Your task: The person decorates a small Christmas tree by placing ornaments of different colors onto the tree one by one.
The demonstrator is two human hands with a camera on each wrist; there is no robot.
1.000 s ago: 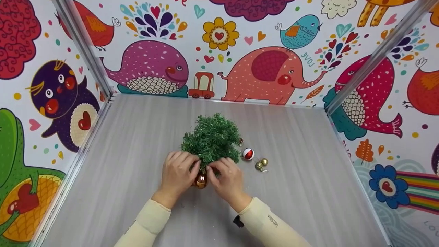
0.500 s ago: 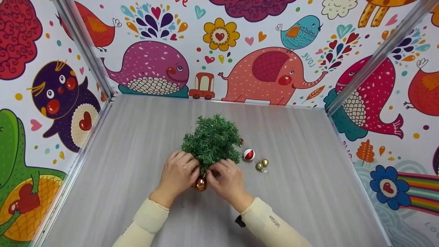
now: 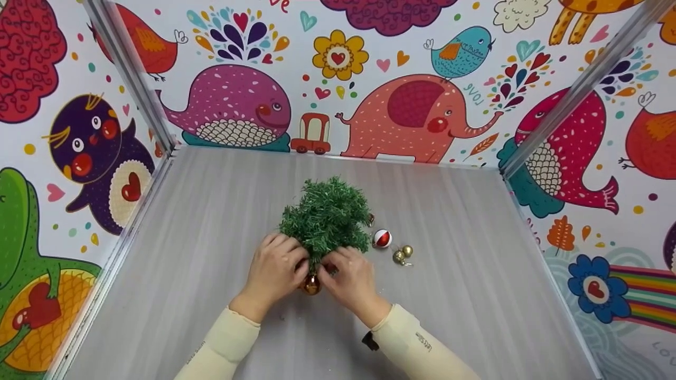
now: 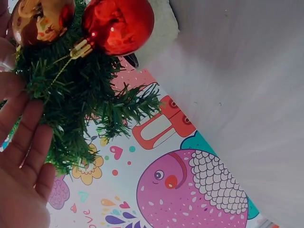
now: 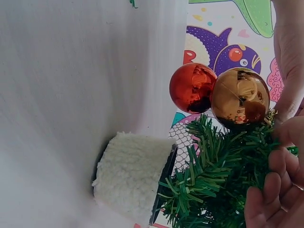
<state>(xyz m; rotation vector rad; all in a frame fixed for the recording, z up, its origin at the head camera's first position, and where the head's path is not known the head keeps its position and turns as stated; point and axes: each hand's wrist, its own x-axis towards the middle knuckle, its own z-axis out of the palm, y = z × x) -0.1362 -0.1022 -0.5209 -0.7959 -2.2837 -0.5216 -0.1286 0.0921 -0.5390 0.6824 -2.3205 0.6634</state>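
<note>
Gold bauble (image 3: 312,285) hanging at the near side of the Christmas tree (image 3: 327,214), right hand (image 3: 350,277) pinching its top, left hand (image 3: 275,268) opposite, grip unclear!

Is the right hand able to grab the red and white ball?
Probably yes: the red and white ball lies near the right hand, on its side of the green tree, and nothing seems in the way. That hand is busy at the tree, though, so it would likely let go first.
</note>
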